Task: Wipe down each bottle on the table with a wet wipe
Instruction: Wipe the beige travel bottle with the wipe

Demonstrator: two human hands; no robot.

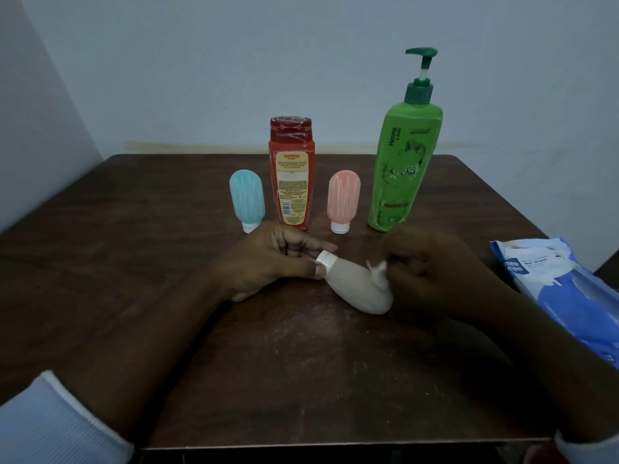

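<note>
Head view: we hold beige squeeze bottle (358, 286) on table (134, 229), left hand (268, 266) pinching cap (326, 257), right hand (432, 266) fingers curled round wet wipe (376, 267) on its body. Behind stand blue tube (247, 199), red shampoo bottle (291, 172), pink tube (344, 199), green pump bottle (405, 169): likely unwiped, cannot confirm. Wipes pack (562, 286) right.

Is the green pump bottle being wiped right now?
No, the green pump bottle stands at the back; the left hand holds the beige bottle, the right hand a wipe.
</note>
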